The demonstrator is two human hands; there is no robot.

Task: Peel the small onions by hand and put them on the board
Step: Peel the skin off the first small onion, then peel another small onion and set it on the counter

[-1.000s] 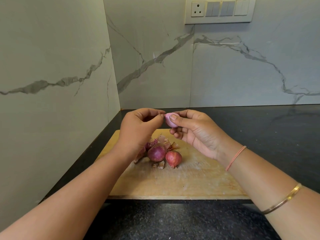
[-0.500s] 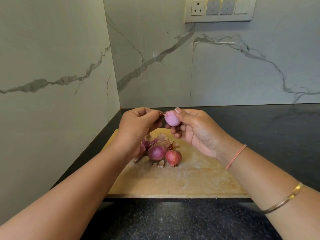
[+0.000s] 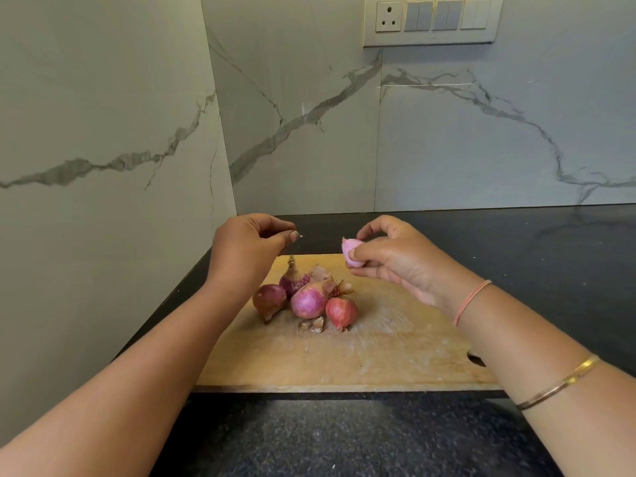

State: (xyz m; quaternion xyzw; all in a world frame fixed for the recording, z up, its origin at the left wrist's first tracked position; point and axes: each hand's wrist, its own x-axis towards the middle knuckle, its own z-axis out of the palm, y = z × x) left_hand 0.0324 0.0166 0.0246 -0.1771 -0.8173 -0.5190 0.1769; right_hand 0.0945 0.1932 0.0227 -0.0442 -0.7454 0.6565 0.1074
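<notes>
- right hand [image 3: 395, 261]: thumb and fingers pinch the pale-pink peeled onion [image 3: 351, 251], held in the air over the far edge of the wooden cutting board [image 3: 378, 356]
- left hand [image 3: 246, 251]: fingertips pressed together on a tiny skin scrap [image 3: 300, 236], well apart from right hand
- four unpeeled onions [image 3: 308, 301] clustered on board, below and between hands
- dry peel bits [image 3: 315, 324] beside the cluster
- board sits on black tabletop [image 3: 344, 442]

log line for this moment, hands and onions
left hand: pinches skin scrap | right hand: holds peeled onion | board: four onions, loose skins | phase: peeling
</notes>
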